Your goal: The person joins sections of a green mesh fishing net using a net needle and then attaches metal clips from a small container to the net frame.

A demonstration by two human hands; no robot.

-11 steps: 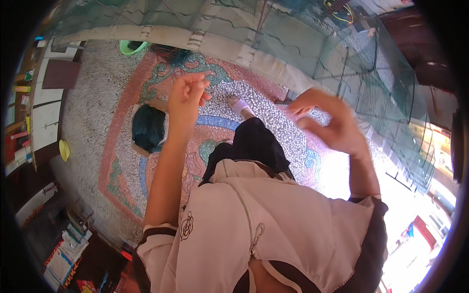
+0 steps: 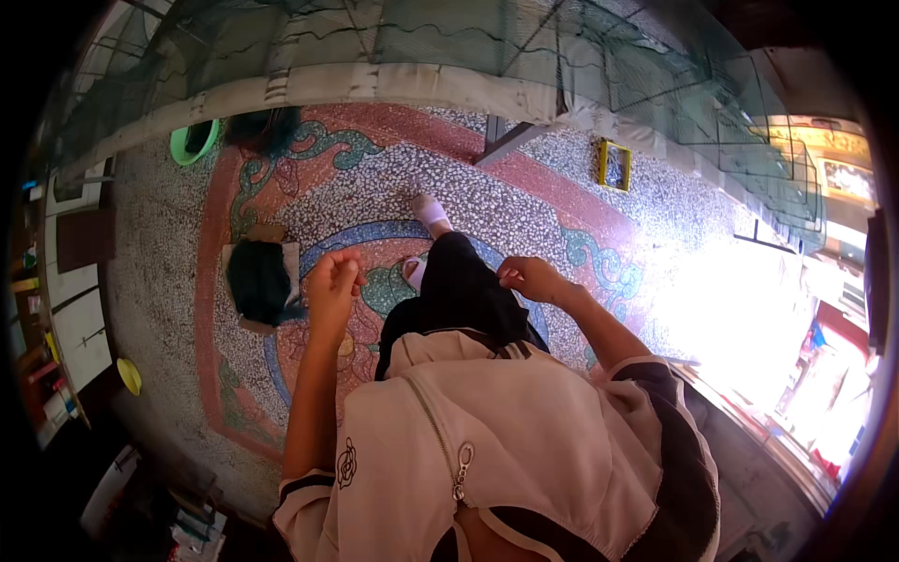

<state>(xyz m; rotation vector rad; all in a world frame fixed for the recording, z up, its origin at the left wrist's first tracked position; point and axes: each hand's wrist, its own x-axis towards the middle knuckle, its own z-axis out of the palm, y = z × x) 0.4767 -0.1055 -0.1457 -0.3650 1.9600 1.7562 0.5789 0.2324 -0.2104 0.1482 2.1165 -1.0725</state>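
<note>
Held left hand (image 2: 333, 286) loosely curled, right hand (image 2: 536, 280) bunched, well apart; could not tell of any pinch in either. Had dark green bundle (image 2: 259, 281) over cardboard (image 2: 265, 232) left of left hand, green netting (image 2: 440, 39) beyond both.

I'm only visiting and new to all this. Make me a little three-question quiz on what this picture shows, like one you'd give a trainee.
1. True or false: the yellow-edged rectangular object lies toward the person's right.
2. Between the left hand and the right hand, which is nearer the dark green bundle?
3. Fill the gap: the round tub at the upper left is light ____.

Key: 1. True. 2. The left hand. 3. Green.
</note>
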